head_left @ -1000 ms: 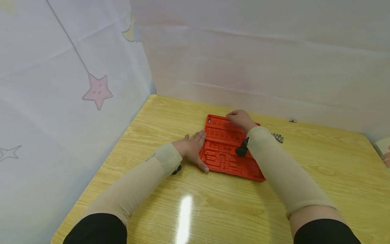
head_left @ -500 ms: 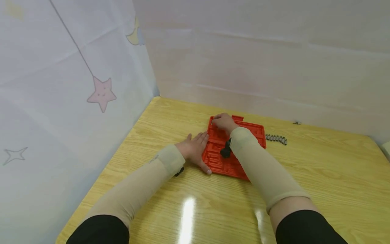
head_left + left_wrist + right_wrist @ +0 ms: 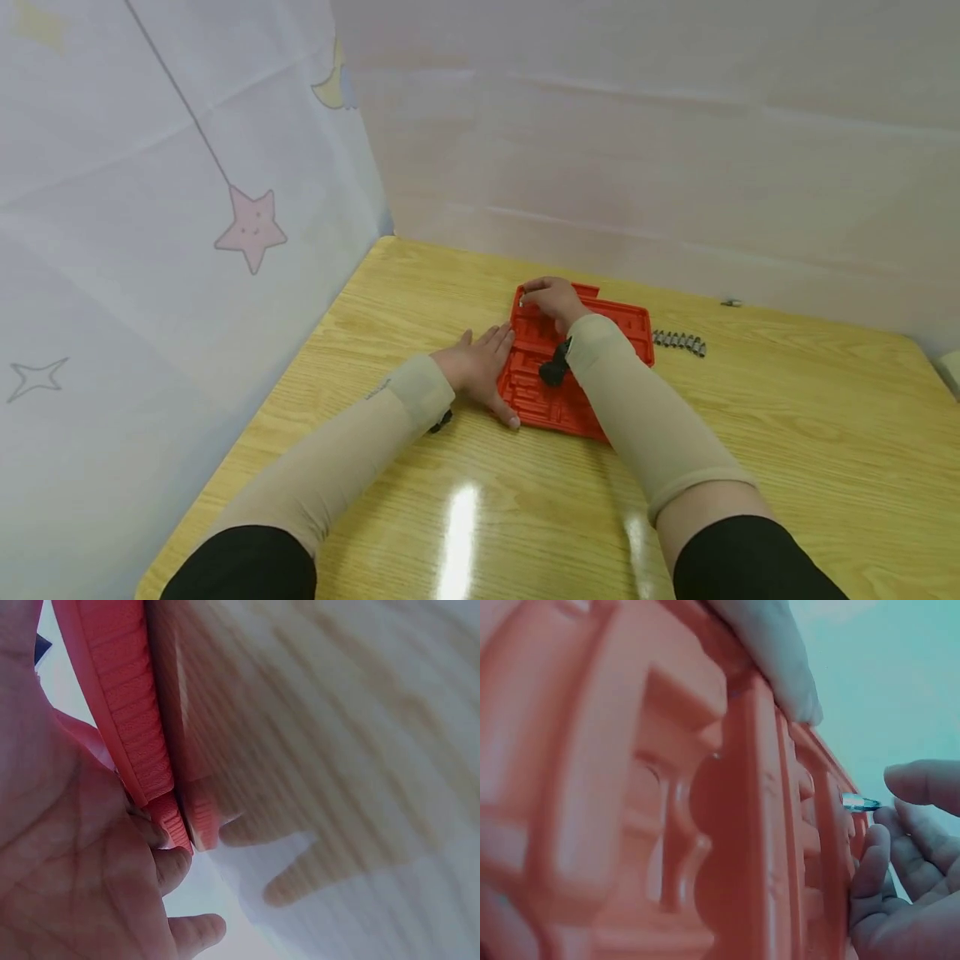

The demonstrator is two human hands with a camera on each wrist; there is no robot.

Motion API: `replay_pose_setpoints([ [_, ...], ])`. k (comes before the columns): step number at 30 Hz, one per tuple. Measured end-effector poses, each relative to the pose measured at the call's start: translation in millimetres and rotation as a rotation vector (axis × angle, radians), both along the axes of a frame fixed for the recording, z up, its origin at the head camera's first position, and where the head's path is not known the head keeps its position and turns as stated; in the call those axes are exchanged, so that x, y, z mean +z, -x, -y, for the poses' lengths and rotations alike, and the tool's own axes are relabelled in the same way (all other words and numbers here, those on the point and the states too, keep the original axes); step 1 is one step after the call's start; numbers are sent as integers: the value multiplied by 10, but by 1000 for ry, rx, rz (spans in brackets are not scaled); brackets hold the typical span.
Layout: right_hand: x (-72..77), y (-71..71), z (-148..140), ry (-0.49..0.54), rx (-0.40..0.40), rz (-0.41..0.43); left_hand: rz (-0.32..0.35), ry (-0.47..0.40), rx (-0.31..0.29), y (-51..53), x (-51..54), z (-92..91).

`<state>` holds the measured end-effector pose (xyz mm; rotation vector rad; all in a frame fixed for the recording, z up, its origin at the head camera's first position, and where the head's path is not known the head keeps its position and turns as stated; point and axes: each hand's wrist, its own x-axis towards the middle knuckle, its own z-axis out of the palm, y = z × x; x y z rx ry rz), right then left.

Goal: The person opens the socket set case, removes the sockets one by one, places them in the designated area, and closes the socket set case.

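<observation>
A red moulded tool case (image 3: 555, 417) lies on the table, its inner face full of shaped recesses. My left hand (image 3: 480, 371) rests spread against the case's left edge; in the left wrist view its palm and fingers (image 3: 171, 866) lie along the ribbed red side. Over the case's far left corner is my right hand (image 3: 555, 300). In the right wrist view a small silver metal bit (image 3: 861, 802) with a narrower dark end juts from a recess there. One fingertip of my right hand (image 3: 907, 877) meets that end, while another finger stands apart from it.
Several small metal bits (image 3: 678, 342) lie in a row on the table just right of the case. A lone metal bit (image 3: 731, 302) lies farther back, near the wall sheet (image 3: 637, 183). The yellow wood-grain table (image 3: 810, 433) extends around the case.
My right hand has moved left over the case to its far left corner, and one finger has since lifted slightly. The left hand stays at the edge. The head view has shifted a little.
</observation>
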<state>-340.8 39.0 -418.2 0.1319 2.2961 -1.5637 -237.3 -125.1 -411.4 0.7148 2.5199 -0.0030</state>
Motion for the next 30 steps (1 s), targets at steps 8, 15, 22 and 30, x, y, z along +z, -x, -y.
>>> replay_pose_setpoints([
  [8, -100, -14, 58, -64, -6, -105, -3, -13, -5, 9, -36, 0],
  [15, -142, -71, 57, -159, -21, -203, -5, -8, -5, 11, -47, -8],
  [22, -119, -98, -22, -78, -43, -220, -2, -17, 8, 5, -40, -23],
  [30, -46, -121, -284, -34, -19, -150, 3, -23, 15, 1, -44, -3],
])
